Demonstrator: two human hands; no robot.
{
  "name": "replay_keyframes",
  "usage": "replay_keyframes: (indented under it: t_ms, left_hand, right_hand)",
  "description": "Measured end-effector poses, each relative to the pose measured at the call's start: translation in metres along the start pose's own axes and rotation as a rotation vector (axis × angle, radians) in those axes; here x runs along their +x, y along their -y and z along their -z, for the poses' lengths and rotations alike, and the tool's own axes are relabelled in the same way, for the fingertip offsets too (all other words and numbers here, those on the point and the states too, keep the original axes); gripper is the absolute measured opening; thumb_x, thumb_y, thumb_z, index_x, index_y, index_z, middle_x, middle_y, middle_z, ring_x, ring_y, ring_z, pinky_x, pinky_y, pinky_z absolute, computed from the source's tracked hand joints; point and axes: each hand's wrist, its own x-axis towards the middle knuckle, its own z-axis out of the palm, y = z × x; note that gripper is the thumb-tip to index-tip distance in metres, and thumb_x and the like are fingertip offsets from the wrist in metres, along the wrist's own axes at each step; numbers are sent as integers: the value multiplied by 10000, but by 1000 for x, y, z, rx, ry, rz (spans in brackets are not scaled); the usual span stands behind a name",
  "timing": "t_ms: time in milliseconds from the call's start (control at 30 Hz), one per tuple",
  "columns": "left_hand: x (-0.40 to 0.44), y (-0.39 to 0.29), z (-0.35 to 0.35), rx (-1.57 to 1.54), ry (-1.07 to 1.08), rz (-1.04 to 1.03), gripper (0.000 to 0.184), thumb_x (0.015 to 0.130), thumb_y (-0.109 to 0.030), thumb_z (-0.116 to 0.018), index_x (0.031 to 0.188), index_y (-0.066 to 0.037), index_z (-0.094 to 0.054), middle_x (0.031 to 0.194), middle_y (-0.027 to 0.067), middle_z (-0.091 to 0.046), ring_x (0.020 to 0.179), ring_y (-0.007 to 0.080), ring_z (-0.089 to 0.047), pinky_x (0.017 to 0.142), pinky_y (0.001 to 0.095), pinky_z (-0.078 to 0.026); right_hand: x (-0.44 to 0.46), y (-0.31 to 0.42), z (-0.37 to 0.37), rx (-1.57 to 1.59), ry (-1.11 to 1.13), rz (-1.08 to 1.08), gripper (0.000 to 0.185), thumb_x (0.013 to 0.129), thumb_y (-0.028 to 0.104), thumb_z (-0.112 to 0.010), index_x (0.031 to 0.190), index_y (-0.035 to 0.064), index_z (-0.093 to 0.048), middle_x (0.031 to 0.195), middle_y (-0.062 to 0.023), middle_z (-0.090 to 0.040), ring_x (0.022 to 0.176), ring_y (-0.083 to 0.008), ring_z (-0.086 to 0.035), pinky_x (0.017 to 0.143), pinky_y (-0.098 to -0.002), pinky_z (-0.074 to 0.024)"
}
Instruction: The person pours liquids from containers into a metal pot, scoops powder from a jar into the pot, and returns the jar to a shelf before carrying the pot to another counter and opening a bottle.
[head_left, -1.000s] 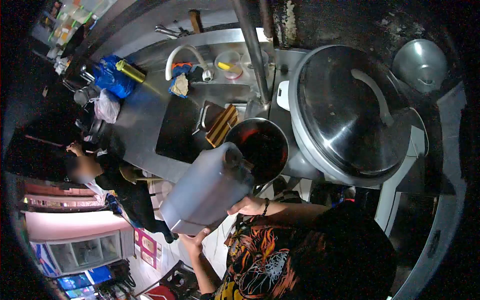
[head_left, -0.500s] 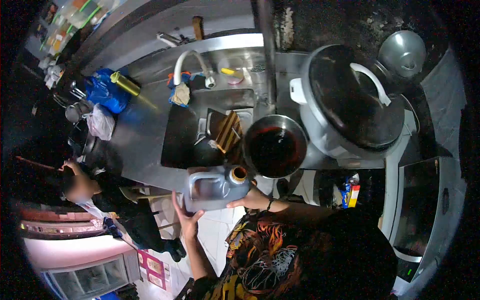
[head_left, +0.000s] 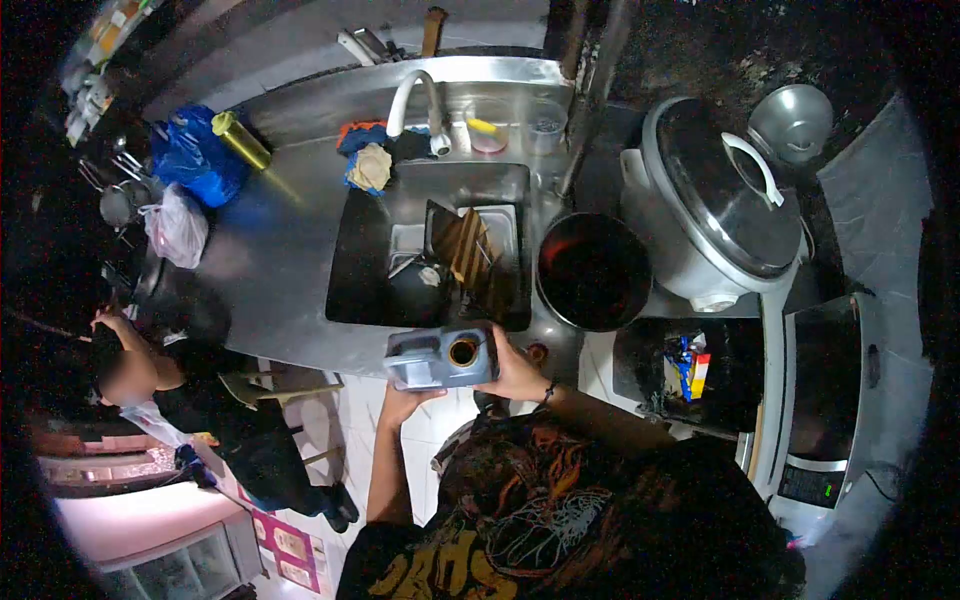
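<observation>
Both my hands hold a translucent plastic jug [head_left: 418,370] in front of the sink's near edge. Its uncapped round mouth faces up toward me, with a brownish rim. My left hand [head_left: 408,402] supports the jug at its lower left, fingers mostly hidden beneath it. On the other side, my right hand [head_left: 520,372] grips the right end. A metal pot [head_left: 594,272] holding dark reddish liquid stands to the right of the sink. In the sink basin [head_left: 355,270] lie metal trays and a striped board [head_left: 473,245].
A white faucet [head_left: 412,100] arches over the sink. Right of the pot is a large lidded rice cooker [head_left: 690,230]. Blue and white plastic bags [head_left: 178,228] and a yellow bottle [head_left: 242,142] rest on the left counter. Another person [head_left: 235,415] sits at the left.
The jug has turned in my hands, so its mouth now faces me more directly. My left hand's fingers, spread before, have moved under the jug. The view has shifted slightly.
</observation>
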Motion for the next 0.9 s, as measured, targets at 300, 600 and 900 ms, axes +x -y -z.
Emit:
replay_keyframes:
  t_ms: [300,600,900]
  left_hand:
    - [17,17,24,-35,153,-94,621,537,-149,-813,1064,-13,-514,1061,87,-542,1006,174,-490,876,324,-402]
    - [-1,-41,40,30,187,-293,1098,484,-109,-829,1337,-61,-139,1297,114,-338,1168,215,-365,962,323,-313]
    - [9,-17,30,-238,239,-279,1059,522,-102,-819,1327,-50,-132,1274,123,-351,1162,216,-363,972,348,-303]
  right_hand:
    - [-40,-40,52,-668,111,-338,655,707,388,-636,1254,151,-363,1255,-149,-389,1122,-335,-397,884,-396,-393]
    - [-19,25,55,-210,-276,-25,459,716,138,-670,1098,47,-431,916,-87,-573,798,-190,-581,731,-307,-467]
    - [10,93,49,82,-243,36,359,700,143,-681,1004,46,-515,960,-78,-580,901,-141,-542,786,-309,-448]
